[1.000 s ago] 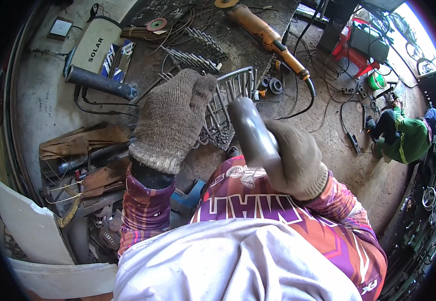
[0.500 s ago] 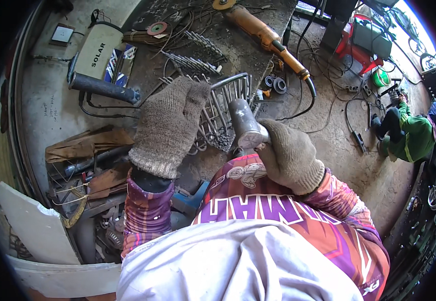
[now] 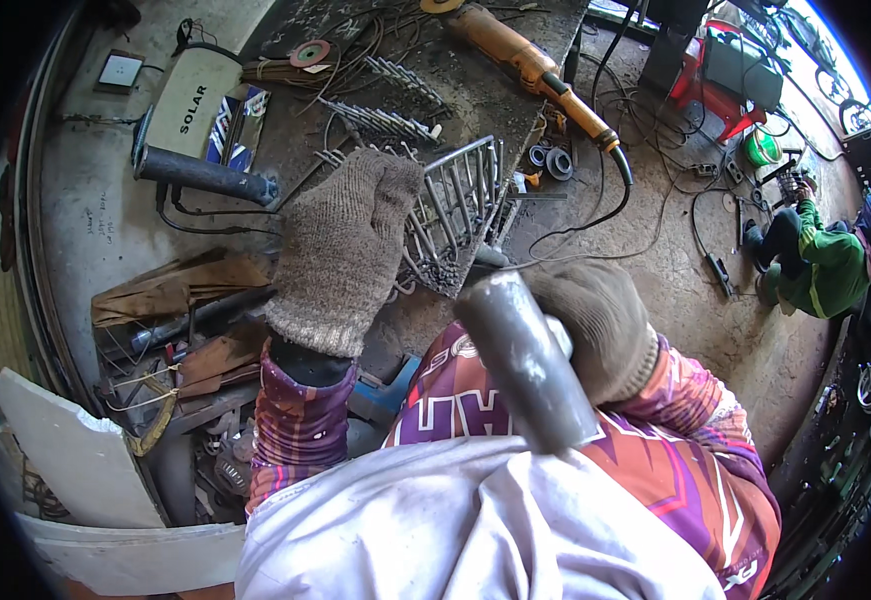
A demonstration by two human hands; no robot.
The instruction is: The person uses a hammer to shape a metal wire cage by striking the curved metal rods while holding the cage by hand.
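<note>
Clear of the table edge (image 3: 527, 122), right fingers (image 3: 573, 292) grip a hammer (image 3: 527, 365); left fingers (image 3: 398, 182), I cannot tell.

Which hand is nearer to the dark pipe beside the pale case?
Left. The left hand is right of the pipe and lower in view; the right hand, holding a hammer, is much farther right.
</note>
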